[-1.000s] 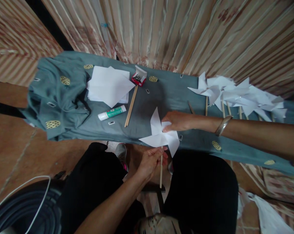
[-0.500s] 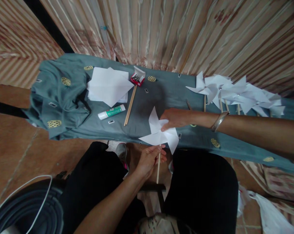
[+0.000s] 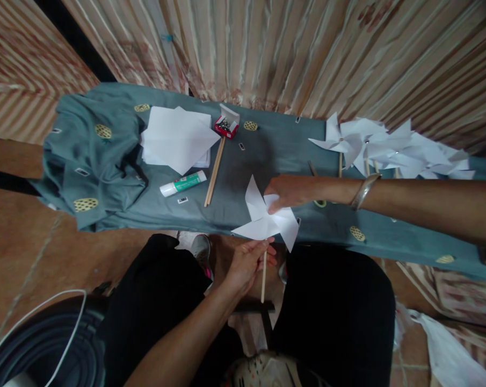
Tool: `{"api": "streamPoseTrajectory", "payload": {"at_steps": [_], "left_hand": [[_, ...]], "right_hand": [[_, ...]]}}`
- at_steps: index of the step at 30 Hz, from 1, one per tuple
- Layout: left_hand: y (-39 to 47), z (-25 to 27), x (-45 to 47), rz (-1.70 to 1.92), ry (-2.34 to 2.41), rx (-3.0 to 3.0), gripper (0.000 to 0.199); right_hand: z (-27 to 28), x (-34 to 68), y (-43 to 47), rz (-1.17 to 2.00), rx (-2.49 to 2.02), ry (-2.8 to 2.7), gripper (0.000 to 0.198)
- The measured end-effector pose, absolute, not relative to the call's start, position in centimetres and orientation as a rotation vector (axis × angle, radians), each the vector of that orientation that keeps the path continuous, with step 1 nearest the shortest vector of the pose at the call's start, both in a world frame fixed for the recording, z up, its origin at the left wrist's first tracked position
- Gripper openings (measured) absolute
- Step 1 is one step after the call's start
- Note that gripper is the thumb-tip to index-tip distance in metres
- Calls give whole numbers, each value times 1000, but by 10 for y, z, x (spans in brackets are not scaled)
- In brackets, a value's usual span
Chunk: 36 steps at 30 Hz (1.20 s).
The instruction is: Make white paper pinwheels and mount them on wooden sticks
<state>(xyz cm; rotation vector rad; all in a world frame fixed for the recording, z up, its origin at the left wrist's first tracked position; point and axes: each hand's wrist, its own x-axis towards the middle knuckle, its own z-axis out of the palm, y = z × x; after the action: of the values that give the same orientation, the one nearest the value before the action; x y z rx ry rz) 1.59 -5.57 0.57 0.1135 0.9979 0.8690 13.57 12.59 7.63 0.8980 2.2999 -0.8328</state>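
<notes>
A white paper pinwheel lies at the near edge of the cloth-covered table, its wooden stick pointing down toward my lap. My left hand pinches that stick just below the paper blades. Over the pinwheel's upper right, my right hand presses with its thumb on the paper near the centre; the other fingers curl behind a blade. What lies under that thumb is hidden. Partly covered by my right forearm is a pair of scissors.
Finished pinwheels lie overlapped at the right. To the left are stacked white paper squares, a glue stick, loose wooden sticks and an open red box of small metal pins. A curtain hangs behind the table.
The view has shifted slightly. Both hands keep their hold on the pinwheel, and my right forearm sits a little higher in the picture.
</notes>
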Motion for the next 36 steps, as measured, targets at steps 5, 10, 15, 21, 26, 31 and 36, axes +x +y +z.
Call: {"api": "streamPoseTrajectory", "payload": {"at_steps": [5, 10, 15, 21, 26, 31, 36], "left_hand": [[-55, 6, 16, 890, 970, 139, 41], [-53, 7, 16, 893, 962, 141, 41], [-51, 9, 16, 898, 939, 120, 45], [-50, 7, 16, 903, 917, 130, 44], [-51, 4, 16, 897, 915, 95, 46], [-50, 3, 16, 889, 917, 93, 48], [-51, 3, 15, 878, 931, 91, 50]], "right_hand": [[74, 136, 128, -870, 928, 2274, 25], [71, 136, 129, -888, 963, 2231, 16], [65, 139, 128, -875, 959, 2294, 13], [60, 142, 127, -841, 1016, 2310, 21], [63, 137, 123, -826, 1068, 2278, 14], [65, 135, 121, -856, 1071, 2265, 15], [74, 134, 121, -895, 1086, 2227, 20]]}}
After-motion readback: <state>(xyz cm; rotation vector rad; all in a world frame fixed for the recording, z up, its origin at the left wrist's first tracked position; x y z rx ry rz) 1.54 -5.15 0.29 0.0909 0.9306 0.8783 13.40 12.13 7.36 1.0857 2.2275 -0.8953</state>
